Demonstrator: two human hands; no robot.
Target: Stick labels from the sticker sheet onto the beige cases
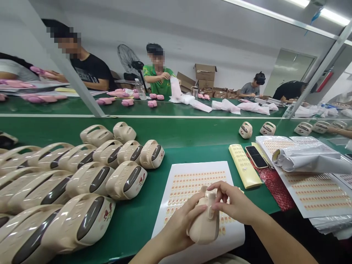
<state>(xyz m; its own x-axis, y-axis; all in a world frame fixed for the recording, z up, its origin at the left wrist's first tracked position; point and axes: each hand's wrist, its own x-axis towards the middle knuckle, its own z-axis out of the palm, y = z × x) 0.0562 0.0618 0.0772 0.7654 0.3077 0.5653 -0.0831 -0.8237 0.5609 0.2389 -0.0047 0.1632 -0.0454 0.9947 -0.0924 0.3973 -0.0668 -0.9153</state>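
Note:
Tilted in my left hand point(183, 220) is a beige plastic housing point(205, 229) with a raised handle part, my fingers wrapped round its side. My right hand point(229, 201) is closed at that handle, thumb and index fingertips touching it; whether a small sticker is between them I cannot make out. Beneath both hands lies a white sheet of small orange stickers point(198, 176), its near edge bending down over the table edge. Rows of similar beige housings point(92, 220) with dark oval panels stand on the left, some with a red printed motif.
To the right are a yellow sticker pad point(243, 165), a phone point(256, 156) on red bubble wrap point(277, 190), and stacked sticker sheets point(316, 190). More beige units point(245, 130) stand farther back. A metal post point(73, 66) rises at left. Co-workers handle pink parts point(126, 102) across the bench.

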